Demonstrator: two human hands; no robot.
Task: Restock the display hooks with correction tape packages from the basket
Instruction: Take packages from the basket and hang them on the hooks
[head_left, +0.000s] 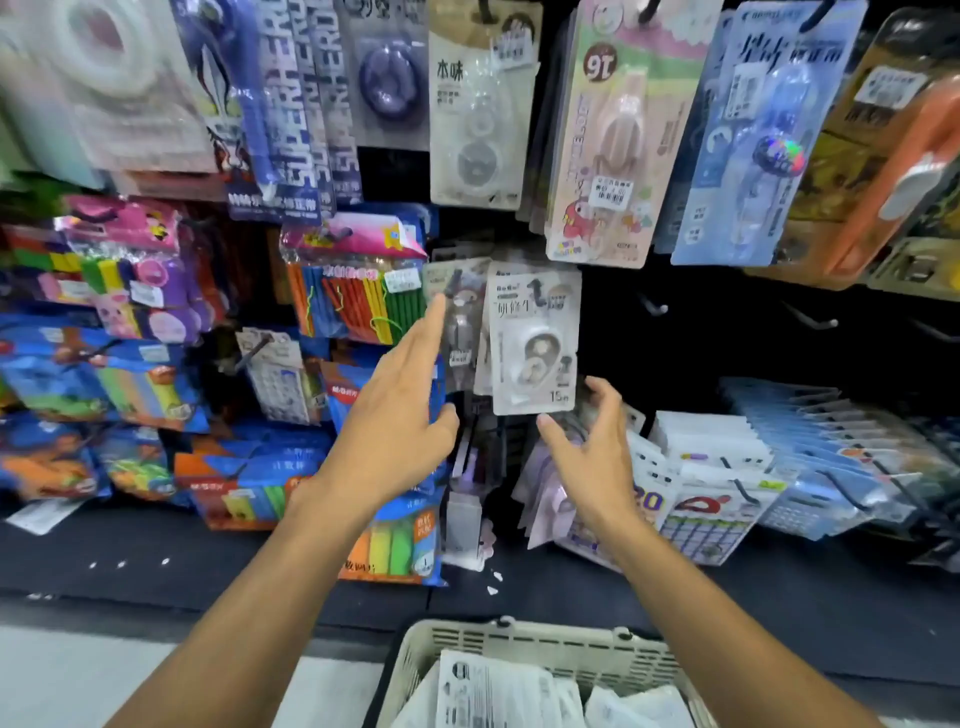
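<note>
flanking the hung correction tape package (535, 338), left hand (400, 415) and right hand (587, 447) hover open.

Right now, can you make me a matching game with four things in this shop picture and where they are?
Things:
1. basket
2. white correction tape package
3. left hand
4. orange package

Places:
A. far right of the top row
B. hanging on a hook in the middle, above the right hand
C. at the bottom, with white packages inside
D. reaching up, fingers straight, beside the blurry grey package

Pairs: 1-C, 2-B, 3-D, 4-A
</note>
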